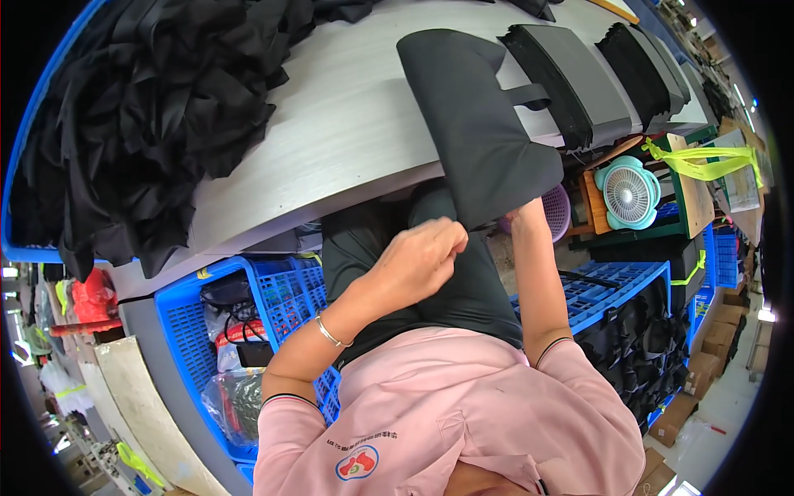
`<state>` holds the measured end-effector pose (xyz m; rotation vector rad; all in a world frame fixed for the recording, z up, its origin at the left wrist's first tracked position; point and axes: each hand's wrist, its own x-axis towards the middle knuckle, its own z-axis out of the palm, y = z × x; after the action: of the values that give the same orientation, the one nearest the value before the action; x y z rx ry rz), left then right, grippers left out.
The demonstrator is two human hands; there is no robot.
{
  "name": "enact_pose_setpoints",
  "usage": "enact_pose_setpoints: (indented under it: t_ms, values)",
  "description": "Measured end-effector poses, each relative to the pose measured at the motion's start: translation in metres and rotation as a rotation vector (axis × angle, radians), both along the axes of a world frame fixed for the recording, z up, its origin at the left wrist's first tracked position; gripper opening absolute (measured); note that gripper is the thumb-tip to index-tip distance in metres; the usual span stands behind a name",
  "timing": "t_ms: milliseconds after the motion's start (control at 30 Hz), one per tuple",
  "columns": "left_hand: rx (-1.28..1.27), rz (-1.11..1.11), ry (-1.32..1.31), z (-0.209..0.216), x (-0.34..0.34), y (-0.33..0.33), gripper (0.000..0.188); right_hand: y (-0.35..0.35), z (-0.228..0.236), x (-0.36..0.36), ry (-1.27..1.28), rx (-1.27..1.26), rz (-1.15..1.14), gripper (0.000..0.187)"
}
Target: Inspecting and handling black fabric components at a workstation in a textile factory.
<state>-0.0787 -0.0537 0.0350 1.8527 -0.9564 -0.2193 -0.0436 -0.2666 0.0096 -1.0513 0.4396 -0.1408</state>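
A large black fabric piece [488, 124] hangs over the table's near edge and down above my lap. A short black strap loop [529, 97] sticks out from its right side. My left hand [423, 258] is closed, its fingertips pinched at the piece's lower left corner; a bracelet circles that wrist. My right hand [526, 212] grips the lower right edge, with most of its fingers hidden behind the fabric.
A heap of black fabric [149, 116] fills the table's left side. Stacked black panels [571, 83] lie at right. Blue crates [207, 331] flank my legs. A small turquoise fan [628, 192] stands at right beside a purple basket [557, 213].
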Motion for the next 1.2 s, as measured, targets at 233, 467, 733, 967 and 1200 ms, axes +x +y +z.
enact_pose_setpoints:
  t_ms: [233, 467, 733, 967, 1200]
  values:
    - [-0.307, 0.498, -0.130, -0.013, -0.016, -0.014, 0.038, 0.000, -0.003, 0.017, -0.047, 0.185, -0.018, 0.041]
    - [-0.468, 0.705, -0.152, -0.016, -0.006, -0.049, 0.048, 0.018, 0.011, 0.007, 0.057, -0.069, -0.041, 0.038]
    - [-0.482, 0.644, -0.189, -0.020, -0.002, -0.049, 0.053, 0.014, 0.006, 0.009, 0.048, 0.105, -0.114, 0.032]
    - [-0.514, 0.656, -0.150, -0.022, -0.005, -0.059, 0.061, 0.039, 0.010, -0.004, 0.023, 0.196, -0.057, 0.029]
    - [-0.477, 0.597, -0.154, -0.018, -0.006, -0.054, 0.069, 0.032, 0.004, -0.017, -0.041, 0.316, 0.010, 0.030]
